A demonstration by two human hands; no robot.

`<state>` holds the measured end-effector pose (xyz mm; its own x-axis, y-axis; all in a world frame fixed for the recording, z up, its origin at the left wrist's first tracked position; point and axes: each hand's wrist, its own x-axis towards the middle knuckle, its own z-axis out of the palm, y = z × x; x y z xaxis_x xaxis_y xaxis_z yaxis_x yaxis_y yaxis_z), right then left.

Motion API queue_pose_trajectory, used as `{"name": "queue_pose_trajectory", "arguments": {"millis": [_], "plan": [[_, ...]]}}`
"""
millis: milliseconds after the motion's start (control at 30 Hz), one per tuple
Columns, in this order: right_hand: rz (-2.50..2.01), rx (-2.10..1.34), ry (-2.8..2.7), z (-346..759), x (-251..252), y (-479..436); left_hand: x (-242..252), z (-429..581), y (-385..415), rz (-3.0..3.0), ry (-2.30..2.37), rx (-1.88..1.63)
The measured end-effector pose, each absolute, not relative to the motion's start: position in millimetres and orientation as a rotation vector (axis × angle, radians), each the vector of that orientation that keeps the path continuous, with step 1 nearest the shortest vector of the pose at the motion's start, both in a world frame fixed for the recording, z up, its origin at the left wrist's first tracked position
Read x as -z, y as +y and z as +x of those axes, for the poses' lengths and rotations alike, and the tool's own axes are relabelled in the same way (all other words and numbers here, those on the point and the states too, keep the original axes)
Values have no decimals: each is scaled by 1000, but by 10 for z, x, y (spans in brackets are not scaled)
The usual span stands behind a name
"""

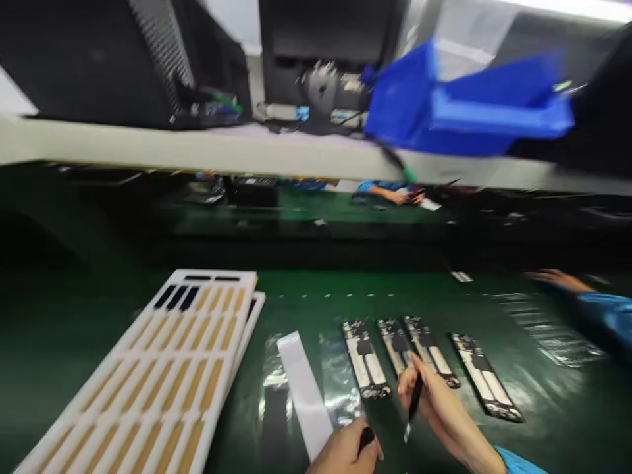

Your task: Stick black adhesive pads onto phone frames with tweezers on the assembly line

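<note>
My left hand (348, 447) is closed at the bottom edge, by the near end of a long white strip (305, 394). A rounded black piece (366, 438) shows at its fingers; what they hold is unclear. In my right hand (439, 401) is a slim black-handled tool (415, 397), its pale tip pointing down over the mat. Around that hand lie several opened phones, with black boards and pale battery areas. One phone (366, 361) rests left of the hand, another (486, 375) to its right. A third phone (395, 342) is partly covered by my fingers.
A white tray (168, 352) with tan-filled slots and a few black pieces lies at left, atop another tray. Clear film (340, 375) lies on the green mat (296, 296). A blue bin (464, 112) sits on the shelf (222, 148). A co-worker's arm (582, 289) reaches in at right.
</note>
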<state>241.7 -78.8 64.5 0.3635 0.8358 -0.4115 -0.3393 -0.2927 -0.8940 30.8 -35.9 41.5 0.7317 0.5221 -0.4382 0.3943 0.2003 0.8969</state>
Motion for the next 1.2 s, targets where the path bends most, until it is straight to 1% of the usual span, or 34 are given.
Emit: {"name": "queue_pose_trajectory", "arguments": {"millis": [100,200,367,467,567,667,867,1000,1200], "plan": [[-1479,-1065,-442,2182,-392,-396,-349,-77,-384,1669,949,-15],[-1477,-1090,-487,1968,-291,-7,-320,-415,-400,2030,1102,72],[-1543,-1166,-890,1572,-175,217,-217,-738,-369,2382,1422,90],[-1563,-1137,-1084,1458,-89,207,-202,-738,-233,2545,1481,160],[-1544,-1106,-1228,1451,-43,206,-222,-663,-73,2606,1463,180],[-1550,-1080,-1222,1499,-53,204,-236,-643,-3,2613,1431,174],[-1675,-1053,-1114,1465,-91,-16,-230,-898,-186,2707,1486,169],[-1668,-1087,-1221,1224,-56,-197,-238,-1018,-283,2750,1525,199],[-1621,-970,-1353,995,13,-188,-235,-995,-248,2762,1506,156]]}}
